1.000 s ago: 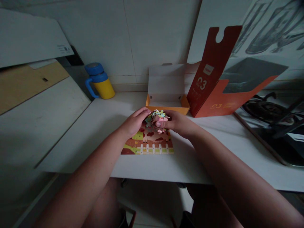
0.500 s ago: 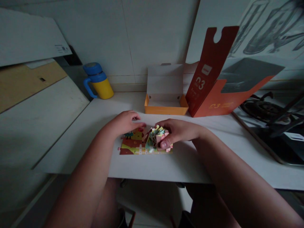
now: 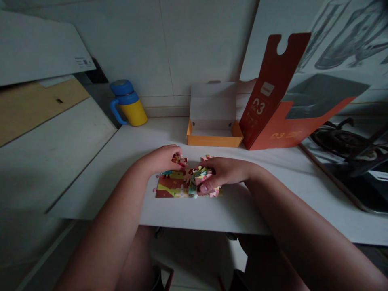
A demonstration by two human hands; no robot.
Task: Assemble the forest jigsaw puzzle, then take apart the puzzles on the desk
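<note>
My right hand [image 3: 220, 171] is closed round a loose stack of colourful jigsaw puzzle pieces [image 3: 200, 174], its thumb on the near side. The stack is low over a joined section of puzzle [image 3: 169, 190] that lies flat on the counter and hides part of it. Curled at the section's far left edge, my left hand [image 3: 163, 157] grips reddish jigsaw pieces [image 3: 179, 159]; how many is unclear. Part of a pink piece [image 3: 207, 157] shows just beyond my right hand.
An open orange box [image 3: 214, 140] with a white inside stands at the back of the white counter [image 3: 182, 214]. Right of it is a tall red-orange carton [image 3: 273, 121], then a gas stove [image 3: 342, 141]. A blue and yellow jug [image 3: 131, 105] stands back left.
My left hand's fingers have closed on reddish jigsaw pieces. My right hand has lowered slightly with its stack, and a pink piece now shows behind it. The view has shifted a little.
</note>
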